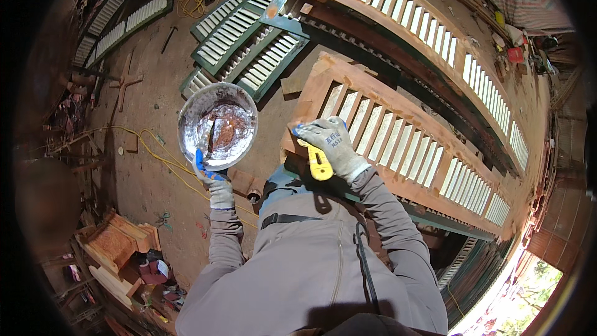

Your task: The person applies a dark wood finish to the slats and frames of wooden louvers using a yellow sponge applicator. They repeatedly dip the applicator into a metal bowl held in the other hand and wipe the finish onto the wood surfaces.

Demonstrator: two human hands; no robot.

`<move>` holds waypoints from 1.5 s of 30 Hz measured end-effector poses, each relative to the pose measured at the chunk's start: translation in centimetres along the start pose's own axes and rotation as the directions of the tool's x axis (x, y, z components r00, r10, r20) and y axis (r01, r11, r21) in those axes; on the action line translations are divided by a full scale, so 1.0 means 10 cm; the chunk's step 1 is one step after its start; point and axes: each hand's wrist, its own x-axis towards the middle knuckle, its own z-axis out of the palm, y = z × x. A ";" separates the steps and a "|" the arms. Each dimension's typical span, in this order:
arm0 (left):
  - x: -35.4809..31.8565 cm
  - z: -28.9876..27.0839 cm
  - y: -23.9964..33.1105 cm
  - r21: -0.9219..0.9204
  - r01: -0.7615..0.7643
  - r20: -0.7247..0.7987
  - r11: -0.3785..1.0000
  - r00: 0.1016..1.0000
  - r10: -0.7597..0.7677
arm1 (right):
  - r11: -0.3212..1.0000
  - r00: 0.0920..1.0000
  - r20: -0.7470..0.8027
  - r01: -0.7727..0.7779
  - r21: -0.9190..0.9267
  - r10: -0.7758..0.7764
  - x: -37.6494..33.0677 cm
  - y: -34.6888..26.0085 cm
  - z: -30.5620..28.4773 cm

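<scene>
We hold 1 metal bowl at 10 o'clock, gloved left hand pinching its rim at bowl's own 6 o'clock. Reddish-brown stuff coats inside. Near centre, our gloved right hand wraps fingers around yellow tool, far end hidden. Same hand over end of louvered wooden panel, which stretches toward 4 o'clock; whether they touch, we cannot tell. Green shutters lie at 11 o'clock, yellow cord at 9 o'clock.

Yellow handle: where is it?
Near the head view's middle, the yellow handle is in the right hand, by the left end of the wooden louvred shutter.
</scene>
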 end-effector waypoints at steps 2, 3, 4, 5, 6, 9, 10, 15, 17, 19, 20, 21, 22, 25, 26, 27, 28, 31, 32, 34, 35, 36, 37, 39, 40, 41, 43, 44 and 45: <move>-0.01 0.03 0.01 -0.046 0.012 -0.067 0.999 0.998 -0.016 | 0.996 0.989 -0.140 0.032 -0.078 -0.043 -0.04 0.24 0.04; 0.00 0.06 0.01 -0.076 0.030 -0.082 0.997 0.996 -0.036 | 0.999 0.963 -0.268 -0.029 0.024 0.035 0.02 0.36 0.03; -0.01 0.06 0.02 -0.061 0.008 -0.064 0.998 0.998 -0.012 | 0.992 0.968 -0.227 -0.119 -0.034 0.109 0.15 0.51 -0.06; -0.03 0.08 0.03 -0.047 -0.015 -0.048 0.999 0.999 0.012 | 0.974 0.961 -0.242 -0.173 -0.145 0.134 0.24 0.62 -0.14; -0.02 0.10 0.03 -0.050 -0.010 -0.046 0.999 0.999 0.008 | 0.941 0.953 -0.256 -0.226 -0.253 0.160 0.29 0.68 -0.19; 0.04 0.04 0.03 -0.098 0.035 -0.080 0.995 0.996 -0.043 | 0.899 0.970 -0.187 -0.220 -0.379 0.158 0.30 0.82 -0.06; 0.05 -0.02 0.02 -0.119 0.057 -0.101 0.991 0.992 -0.070 | 0.887 0.984 -0.137 -0.163 -0.431 0.114 0.26 0.78 -0.01; 0.16 -0.24 -0.15 -0.270 0.172 -0.068 0.947 0.978 -0.196 | 0.974 0.980 -0.196 -0.089 -0.208 0.048 0.15 0.71 -0.16; 0.15 -0.19 -0.10 -0.270 0.174 -0.097 0.947 0.974 -0.206 | 0.969 0.961 -0.262 -0.141 -0.204 0.085 0.23 0.94 -0.15; 0.17 -0.18 -0.12 -0.083 0.001 -0.087 0.997 0.996 -0.009 | 0.952 0.946 -0.289 -0.213 -0.221 0.145 0.27 0.92 -0.21; 0.20 -0.36 -0.25 0.105 -0.194 -0.025 0.975 0.980 0.197 | 0.957 0.949 -0.273 -0.214 -0.195 0.156 0.26 0.94 -0.15; 0.22 -0.48 -0.35 0.264 -0.386 0.079 0.884 0.922 0.379 | 0.959 0.919 -0.394 -0.111 -0.262 -0.001 0.26 0.98 0.02; 0.14 -0.29 -0.33 0.166 -0.235 -0.031 0.958 0.969 0.243 | 0.955 0.951 -0.308 -0.108 -0.276 0.019 0.17 0.95 0.07; 0.30 0.14 0.03 -0.378 0.351 0.130 0.857 0.936 -0.326 | 0.983 0.982 -0.130 -0.152 -0.100 0.139 -0.04 0.48 -0.40; 0.46 0.18 -0.04 -0.452 0.459 0.223 0.765 0.888 -0.402 | 0.980 0.962 -0.263 -0.122 -0.154 0.078 -0.16 0.37 -0.35; 0.44 0.51 0.07 -0.436 0.516 0.287 0.738 0.857 -0.429 | 0.981 0.926 -0.344 -0.184 -0.055 0.154 -0.30 0.35 -0.32; 0.52 0.77 0.13 -0.394 0.530 0.326 0.751 0.845 -0.425 | 0.975 0.882 -0.417 -0.214 0.058 0.219 -0.40 0.32 -0.29; 0.80 1.48 0.09 -0.268 0.540 0.514 0.798 0.781 -0.356 | 0.866 0.653 -0.569 -0.366 0.341 0.500 -0.83 0.04 -0.33; 0.89 1.76 0.06 -0.133 0.466 0.411 0.875 0.829 -0.379 | 0.767 0.541 -0.547 -0.396 0.505 0.639 -1.00 -0.07 -0.35; 0.97 2.57 0.04 -0.035 0.670 0.680 0.742 0.560 -0.474 | 0.674 0.379 -0.558 -0.418 0.609 0.739 -1.58 -0.14 -0.27; 1.03 2.94 -0.11 -0.006 0.657 0.714 0.754 0.530 -0.457 | 0.676 0.318 -0.599 -0.415 0.609 0.735 -1.83 -0.18 -0.21; 1.32 3.24 -0.46 -0.022 0.651 0.755 0.759 0.508 -0.414 | 0.690 0.271 -0.641 -0.398 0.605 0.718 -2.03 -0.25 -0.19; 1.21 3.64 -0.57 0.074 0.719 0.800 0.691 0.371 -0.471 | 0.561 0.138 -0.561 -0.422 0.712 0.816 -2.33 -0.39 -0.08; 1.29 4.38 -0.86 0.171 0.753 0.866 0.635 0.193 -0.461 | 0.424 -0.125 -0.484 -0.329 0.844 0.866 -2.71 -0.64 0.01; 1.50 4.74 -1.17 0.168 0.746 0.903 0.645 0.147 -0.404 | 0.379 -0.222 -0.381 -0.055 0.924 0.897 -2.82 -0.75 0.05; 1.61 5.03 -1.39 0.152 0.591 0.930 0.792 0.185 -0.317 | 0.436 -0.268 -0.418 0.010 0.900 0.868 -2.87 -0.91 -0.06; 1.69 5.69 -1.56 0.060 0.205 0.966 0.977 0.236 -0.109 | 0.480 -0.385 -0.461 -0.051 0.876 0.799 -3.06 -1.19 -0.03; 1.60 5.94 -1.66 0.124 0.440 0.966 0.890 0.152 -0.210 | 0.489 -0.436 -0.480 -0.100 0.866 0.761 -3.23 -1.32 0.13; 1.42 6.04 -1.84 0.139 0.515 0.952 0.846 0.166 -0.258 | 0.519 -0.471 -0.461 -0.009 0.855 0.752 -3.38 -1.44 0.31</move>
